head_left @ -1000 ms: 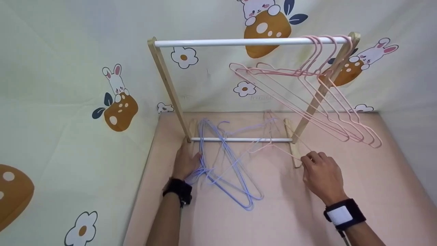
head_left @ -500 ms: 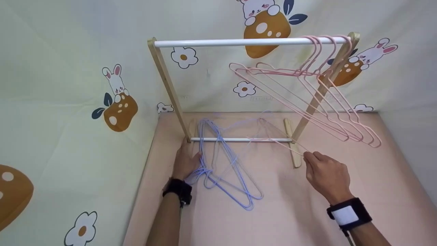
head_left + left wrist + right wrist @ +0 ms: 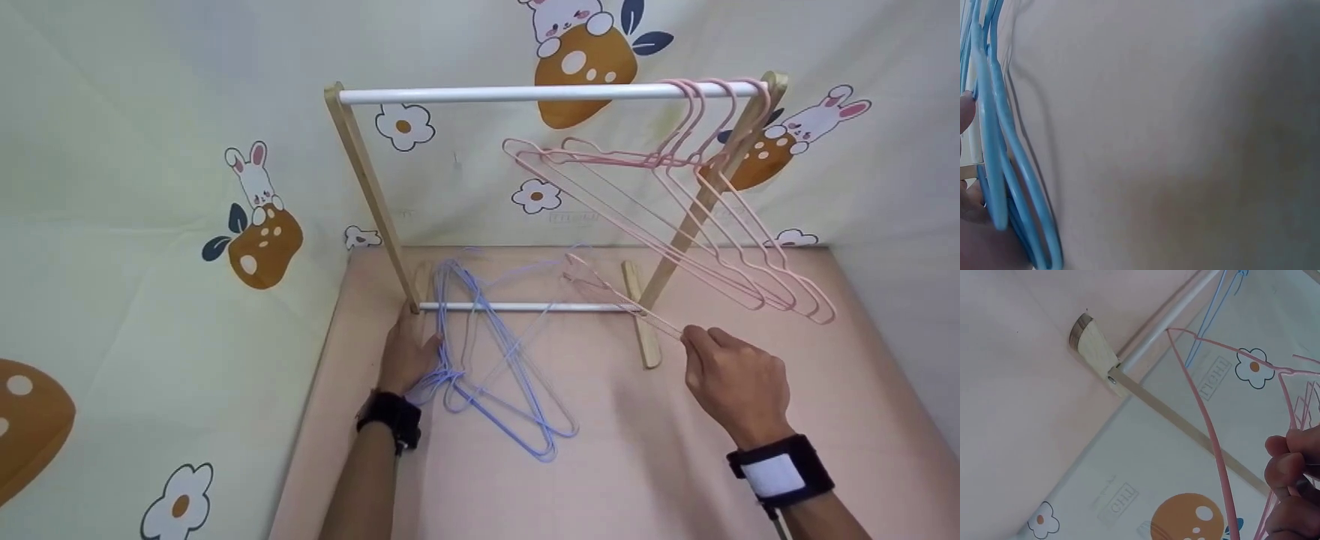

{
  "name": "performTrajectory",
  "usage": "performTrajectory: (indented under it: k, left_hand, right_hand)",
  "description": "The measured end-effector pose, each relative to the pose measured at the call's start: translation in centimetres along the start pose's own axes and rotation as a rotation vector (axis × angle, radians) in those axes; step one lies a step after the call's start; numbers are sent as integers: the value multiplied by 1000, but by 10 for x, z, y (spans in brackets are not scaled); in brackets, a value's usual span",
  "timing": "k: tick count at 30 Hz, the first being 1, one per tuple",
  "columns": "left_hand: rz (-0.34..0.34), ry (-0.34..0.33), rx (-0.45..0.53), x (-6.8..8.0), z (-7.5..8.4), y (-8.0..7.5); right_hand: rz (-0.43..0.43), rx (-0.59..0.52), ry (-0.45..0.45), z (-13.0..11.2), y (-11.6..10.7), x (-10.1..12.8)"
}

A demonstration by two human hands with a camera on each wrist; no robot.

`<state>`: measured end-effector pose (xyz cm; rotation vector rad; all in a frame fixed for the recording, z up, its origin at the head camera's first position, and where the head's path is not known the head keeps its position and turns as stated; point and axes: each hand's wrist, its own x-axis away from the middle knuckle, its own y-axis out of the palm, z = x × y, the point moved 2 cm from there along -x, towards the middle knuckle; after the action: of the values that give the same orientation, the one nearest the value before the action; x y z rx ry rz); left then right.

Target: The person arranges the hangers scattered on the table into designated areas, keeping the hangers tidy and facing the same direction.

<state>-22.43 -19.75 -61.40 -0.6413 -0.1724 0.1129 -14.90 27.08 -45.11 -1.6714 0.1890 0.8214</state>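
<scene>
Over the last second the right hand has been drawing back toward the right and lifting slightly, and the pink hanger it is holding has been coming up off the pink table, sliding out from the tangle of blue hangers. The hand is now hovering just right of the wooden foot of the clothes rack, knuckles up, with thumb and fingers pinching one end of the pink hanger. The hanger is slanting up and away from the hand, crossing over the rack's lower white bar, its far end near the back wall.

The left hand is lying flat beside the rack's left post, its straight fingers pressing down on the hooks of the blue hangers, which are spreading across the table under and in front of the lower bar. A dark band is sitting on each wrist.

Several more pink hangers are hanging at the right end of the top rail, leaning together. The wall behind is showing rabbit and flower prints.
</scene>
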Motion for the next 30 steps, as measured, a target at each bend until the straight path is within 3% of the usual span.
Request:
performTrajectory:
  k: [9,30]
  left_hand:
    - [26,68,10,0,-2,1]
    - [14,56,-1,-1,-1,1]
  right_hand:
    - [31,55,-33,0,-15,-4]
    - [182,142,-59,0,-60,-21]
